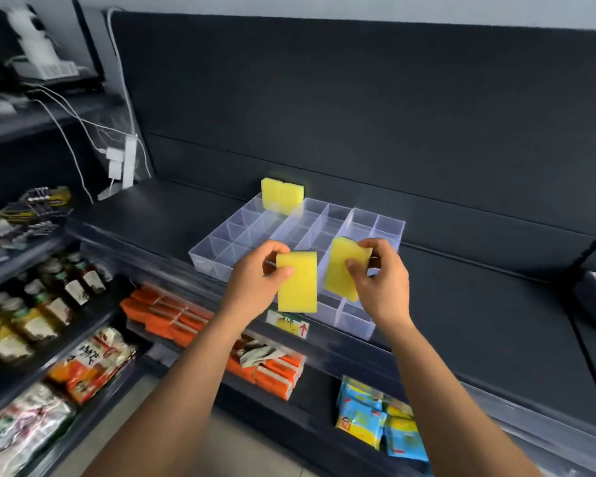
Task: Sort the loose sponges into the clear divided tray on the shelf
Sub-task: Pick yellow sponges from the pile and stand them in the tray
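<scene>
**A sponge in each hand, over the tray**

You hold one yellow sponge in each hand above the near side of the clear divided tray [221, 235], which sits on the dark shelf [152, 215]. Your left hand [255, 280] pinches the left sponge [296, 284] near its top, with the thumb on the front face and the fingers curled behind. That sponge hangs upright, and its lower end reaches down in front of the shelf edge.

Your right hand [379, 284] grips the right sponge [343, 266] by its upper part, with the thumb on the front and the fingers curled over the top. This one tilts, its top leaning to the right. The two held sponges are just beside each other and do not touch.

A pair of sponges [282, 197] stands upright at the tray's far left corner, the two pressed side by side. You cannot tell whether they share one compartment.

A price label [288, 323] sits on the shelf edge. Orange packs [166, 311] and blue and yellow packets [375, 418] lie on the shelves below.
</scene>
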{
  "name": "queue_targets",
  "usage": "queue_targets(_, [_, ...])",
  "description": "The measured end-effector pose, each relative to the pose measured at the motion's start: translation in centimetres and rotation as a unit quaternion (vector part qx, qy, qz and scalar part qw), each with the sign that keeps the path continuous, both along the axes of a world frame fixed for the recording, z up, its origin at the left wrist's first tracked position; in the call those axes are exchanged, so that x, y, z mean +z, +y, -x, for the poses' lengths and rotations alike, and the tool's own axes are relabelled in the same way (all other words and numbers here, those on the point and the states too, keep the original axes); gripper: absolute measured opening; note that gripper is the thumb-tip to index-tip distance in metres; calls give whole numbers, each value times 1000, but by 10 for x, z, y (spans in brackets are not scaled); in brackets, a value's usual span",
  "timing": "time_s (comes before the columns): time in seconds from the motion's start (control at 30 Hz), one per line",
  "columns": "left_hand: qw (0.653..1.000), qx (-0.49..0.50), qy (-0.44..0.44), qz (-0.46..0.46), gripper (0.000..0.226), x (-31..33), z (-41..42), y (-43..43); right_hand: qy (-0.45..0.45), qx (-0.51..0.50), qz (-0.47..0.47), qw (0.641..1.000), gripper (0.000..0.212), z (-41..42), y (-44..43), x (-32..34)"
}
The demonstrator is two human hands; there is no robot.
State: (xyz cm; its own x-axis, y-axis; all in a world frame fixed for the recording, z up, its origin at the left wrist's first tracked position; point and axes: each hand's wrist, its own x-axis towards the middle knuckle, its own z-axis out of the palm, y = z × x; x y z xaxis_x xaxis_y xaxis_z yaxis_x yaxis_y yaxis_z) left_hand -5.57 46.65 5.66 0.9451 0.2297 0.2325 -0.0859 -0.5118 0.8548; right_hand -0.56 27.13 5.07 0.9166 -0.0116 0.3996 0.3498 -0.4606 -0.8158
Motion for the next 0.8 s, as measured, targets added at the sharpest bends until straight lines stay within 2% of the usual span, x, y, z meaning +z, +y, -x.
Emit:
queue_targets(0.27, [1000,9,8,3,22,-6,-29,79,-3,21,12,1000,25,-35,78,-2])
queue_targets(0.8, [1000,-23,-14,14,24,-4,-176,164,10,5,20,1000,25,-176,166,-2])
